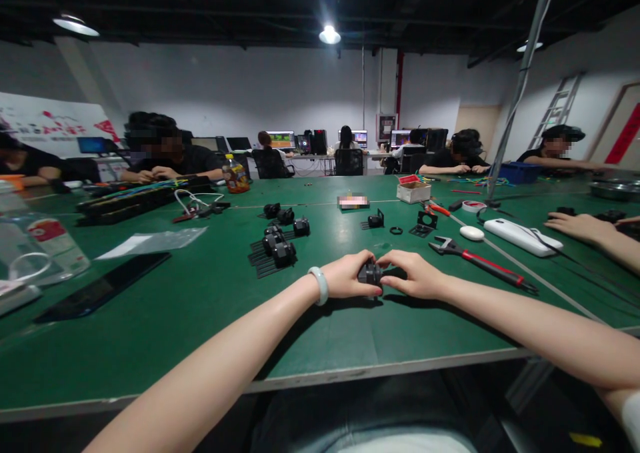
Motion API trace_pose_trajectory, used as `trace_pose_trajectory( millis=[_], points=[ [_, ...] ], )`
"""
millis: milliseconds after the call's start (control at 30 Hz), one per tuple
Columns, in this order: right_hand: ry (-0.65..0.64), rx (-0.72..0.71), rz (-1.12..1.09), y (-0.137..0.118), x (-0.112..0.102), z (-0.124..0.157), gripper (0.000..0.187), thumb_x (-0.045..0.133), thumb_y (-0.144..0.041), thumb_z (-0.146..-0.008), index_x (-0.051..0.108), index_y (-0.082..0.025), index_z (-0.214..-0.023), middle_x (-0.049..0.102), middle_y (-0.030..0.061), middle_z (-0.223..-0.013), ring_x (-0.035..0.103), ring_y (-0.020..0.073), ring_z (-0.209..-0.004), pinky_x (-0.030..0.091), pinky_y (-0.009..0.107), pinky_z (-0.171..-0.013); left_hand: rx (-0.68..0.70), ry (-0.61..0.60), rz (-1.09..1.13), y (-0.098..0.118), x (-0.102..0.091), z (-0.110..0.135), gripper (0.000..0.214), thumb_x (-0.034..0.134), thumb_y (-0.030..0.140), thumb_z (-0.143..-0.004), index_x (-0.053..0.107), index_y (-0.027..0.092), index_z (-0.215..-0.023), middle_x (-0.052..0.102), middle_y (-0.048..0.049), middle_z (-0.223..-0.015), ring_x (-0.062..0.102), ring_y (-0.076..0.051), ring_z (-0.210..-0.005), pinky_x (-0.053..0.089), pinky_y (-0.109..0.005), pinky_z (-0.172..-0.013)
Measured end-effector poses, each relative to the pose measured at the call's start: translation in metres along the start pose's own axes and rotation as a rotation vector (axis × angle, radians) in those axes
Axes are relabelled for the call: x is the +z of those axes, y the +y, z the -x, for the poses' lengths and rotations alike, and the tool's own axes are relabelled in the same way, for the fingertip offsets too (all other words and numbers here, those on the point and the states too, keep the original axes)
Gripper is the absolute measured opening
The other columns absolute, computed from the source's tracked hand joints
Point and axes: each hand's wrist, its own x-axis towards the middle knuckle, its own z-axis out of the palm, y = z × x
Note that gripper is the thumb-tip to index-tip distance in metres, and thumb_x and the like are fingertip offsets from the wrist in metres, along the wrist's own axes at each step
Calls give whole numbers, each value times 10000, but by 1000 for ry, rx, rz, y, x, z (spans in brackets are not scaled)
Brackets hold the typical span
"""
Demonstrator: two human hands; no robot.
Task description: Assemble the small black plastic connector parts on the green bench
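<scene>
Between my hands, just above the green table, is a small black part (pixel 370 274) with a round front; its exact kind is unclear. My left hand (pixel 346 274), with a pale bangle at the wrist, is closed around its left side. My right hand (pixel 411 273) pinches it from the right with thumb and fingers. Beyond my hands lie a black ring (pixel 396 230), a black bracket with a round hole (pixel 427 221) and a similar black piece (pixel 373 220). To the left is a group of black parts with comb-like bases (pixel 277 250).
An adjustable wrench (pixel 483 263) lies right of my right hand, near a white power strip (pixel 523 237) and a white computer mouse (pixel 471 233). A small box (pixel 414 191) stands farther back. Left are a dark flat panel (pixel 105 286) and a drink bottle (pixel 235 174). Co-workers sit around.
</scene>
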Motion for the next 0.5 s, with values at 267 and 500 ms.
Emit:
trace_pose_trajectory(
  millis=[267,500],
  points=[
    [84,-84,-14,-1,-2,1,370,579,-308,-650,465,-173,-975,527,71,-920,492,177,-865,395,304,-753,1,6,-22,1,-1,-1,513,539,484,-598,399,172,-980,529,-27,-795,519,-166,-697,374,-220,-550],
    [37,-65,-16,1,5,1,379,595,-270,-637,458,-185,-980,513,67,-929,494,177,-859,401,298,-743,5,0,-24,2,-1,0,494,532,484,-607,406,173,-968,523,-17,-773,514,-155,-672,370,-216,-540]
  ],
)
